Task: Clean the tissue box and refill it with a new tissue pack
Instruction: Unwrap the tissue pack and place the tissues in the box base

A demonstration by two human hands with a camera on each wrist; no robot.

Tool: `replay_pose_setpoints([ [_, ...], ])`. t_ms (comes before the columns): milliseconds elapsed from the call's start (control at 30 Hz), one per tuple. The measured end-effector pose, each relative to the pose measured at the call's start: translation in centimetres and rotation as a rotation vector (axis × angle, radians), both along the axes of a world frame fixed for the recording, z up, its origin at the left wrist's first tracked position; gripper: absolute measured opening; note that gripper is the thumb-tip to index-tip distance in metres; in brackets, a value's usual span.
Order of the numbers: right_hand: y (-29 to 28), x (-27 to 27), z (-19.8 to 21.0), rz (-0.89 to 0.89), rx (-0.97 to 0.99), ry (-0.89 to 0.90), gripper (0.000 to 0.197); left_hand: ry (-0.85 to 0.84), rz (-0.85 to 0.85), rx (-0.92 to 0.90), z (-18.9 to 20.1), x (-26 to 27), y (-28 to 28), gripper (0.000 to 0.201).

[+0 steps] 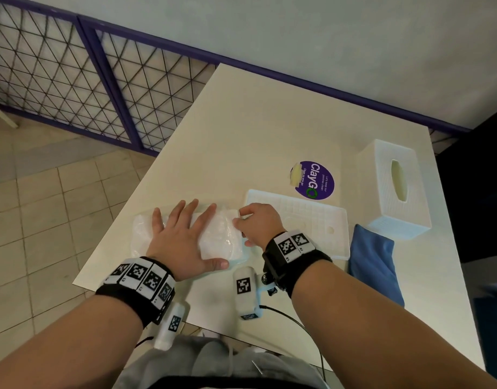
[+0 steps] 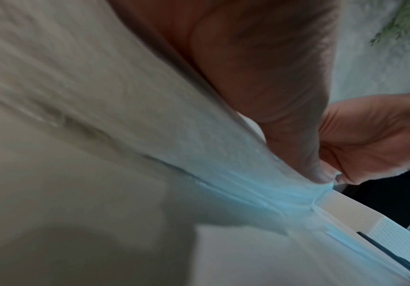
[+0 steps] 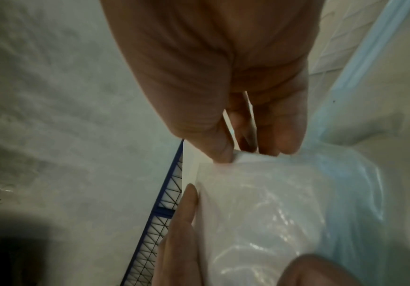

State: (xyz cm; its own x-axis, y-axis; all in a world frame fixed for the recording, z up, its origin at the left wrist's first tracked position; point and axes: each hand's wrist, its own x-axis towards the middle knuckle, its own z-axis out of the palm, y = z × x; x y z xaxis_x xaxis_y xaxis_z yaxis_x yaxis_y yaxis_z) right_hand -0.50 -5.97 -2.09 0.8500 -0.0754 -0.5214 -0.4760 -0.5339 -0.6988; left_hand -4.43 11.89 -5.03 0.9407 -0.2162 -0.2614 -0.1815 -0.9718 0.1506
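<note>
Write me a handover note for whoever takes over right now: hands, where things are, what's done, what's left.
Left hand: flat, pressing the tissue pack onto the table.
Right hand: pinching the pack's wrapper at its right end.
Tissue box cover stands far right, its base off beside the pack, blue cloth near the base.
Done: box opened.
Left: unwrap pack, load it, close box. Whether it was cleaned cannot be told.

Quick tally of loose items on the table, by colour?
White: 3 – tissue box cover, box base tray, tissue pack in clear wrap
Blue: 1 – cloth
Total: 4
</note>
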Motion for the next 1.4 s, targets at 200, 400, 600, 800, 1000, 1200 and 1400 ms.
replay_pose_setpoints([
  [200, 1.1, -0.6, 0.4, 0.082, -0.168, -0.140, 0.037, 0.017, 0.022, -0.011, 0.2, -0.3, -0.1, 0.121],
  [400, 1.1, -0.4, 1.3, 0.152, -0.067, 0.158, 0.041, 0.191, -0.027, 0.029, 1.4, -0.7, 0.4, 0.152],
  [600, 2.0, 0.8, 3.8, 0.201, -0.096, -0.028, 0.035, -0.029, 0.025, 0.028, 2.3, -1.1, 1.2, 0.136],
  [800, 1.5, 1.7, 4.8, 0.053, 0.069, 0.001, 0.040, -0.036, 0.139, 0.026, 2.6, -1.6, 1.5, 0.134],
  [1000, 0.6, 1.8, 6.6, 0.210, -0.094, -0.074, 0.042, -0.040, 0.152, 0.018, 2.4, -1.7, 1.3, 0.132],
  [1200, -2.6, 1.8, 13.3, 0.401, -0.426, -0.452, 0.043, 0.027, 0.264, 0.046, 2.9, -0.3, 1.9, 0.128],
  [1400, -7.8, 2.0, 16.8, 0.283, -0.466, -0.658, 0.026, 0.019, 0.383, -0.133, 5.3, 2.0, -0.3, 0.138],
])
